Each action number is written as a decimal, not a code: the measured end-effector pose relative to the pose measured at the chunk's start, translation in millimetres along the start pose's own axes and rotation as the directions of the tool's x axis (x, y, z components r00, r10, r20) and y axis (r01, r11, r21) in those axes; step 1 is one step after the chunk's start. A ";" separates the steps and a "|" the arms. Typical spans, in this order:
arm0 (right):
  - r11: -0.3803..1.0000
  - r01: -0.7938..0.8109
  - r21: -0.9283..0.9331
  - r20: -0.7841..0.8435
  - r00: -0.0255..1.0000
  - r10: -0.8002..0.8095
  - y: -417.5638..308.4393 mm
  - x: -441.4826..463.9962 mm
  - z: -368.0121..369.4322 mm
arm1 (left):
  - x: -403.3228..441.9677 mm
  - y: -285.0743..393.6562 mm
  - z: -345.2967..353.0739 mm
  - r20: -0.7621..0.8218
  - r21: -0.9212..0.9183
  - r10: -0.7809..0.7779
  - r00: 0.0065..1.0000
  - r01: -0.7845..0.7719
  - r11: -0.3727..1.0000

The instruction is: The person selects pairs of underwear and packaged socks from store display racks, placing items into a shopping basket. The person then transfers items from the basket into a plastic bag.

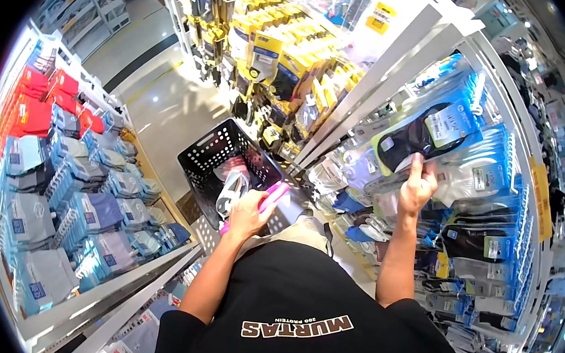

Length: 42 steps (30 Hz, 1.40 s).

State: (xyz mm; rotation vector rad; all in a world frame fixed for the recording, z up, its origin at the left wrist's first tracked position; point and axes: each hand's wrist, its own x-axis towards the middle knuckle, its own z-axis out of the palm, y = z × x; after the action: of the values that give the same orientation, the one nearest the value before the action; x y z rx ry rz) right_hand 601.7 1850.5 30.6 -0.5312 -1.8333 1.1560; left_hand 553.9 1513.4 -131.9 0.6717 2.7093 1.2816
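Observation:
My left hand (248, 215) is wrapped around the pink handle (274, 197) of a black perforated shopping basket (198, 162), which hangs in front of me. A few packaged items (233, 182) lie inside it, one with a clear wrapper. On the right, my right hand (419, 187) grips the lower edge of a pack of black socks (406, 141), its fingers partly curled at the plastic. That pack has a blue header card (450, 124) and hangs at the front of a rack among similar packs.
Folded socks or garments (95, 210) fill a low shelf on the left, with red ones (33, 111) at its far end. Yellow-carded packs (266, 54) hang ahead. A white post (378, 84) stands before the right rack. Tiled floor (158, 98) runs between displays.

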 end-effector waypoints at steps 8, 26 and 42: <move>0.943 -0.121 0.311 0.197 0.979 0.061 -55.7 -44.3 8.6 | 10.8 5.0 -1.9 -0.077 -0.270 0.073 0.994 -0.091 0.959; 0.482 -0.827 0.290 0.602 0.549 0.580 -13.2 -102.1 64.7 | 20.7 130.8 -31.2 -0.022 -0.523 0.225 0.974 -0.203 0.828; 0.446 -0.593 0.671 0.245 0.745 0.621 -27.3 -43.8 24.6 | 24.7 133.0 -26.4 0.212 -0.576 0.378 0.901 -0.197 0.793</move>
State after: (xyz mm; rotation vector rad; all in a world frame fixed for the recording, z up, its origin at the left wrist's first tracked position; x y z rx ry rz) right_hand 606.2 1793.5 30.4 -0.7511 -0.9615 2.2102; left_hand 572.5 1578.6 -12.0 1.1255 1.8900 1.7279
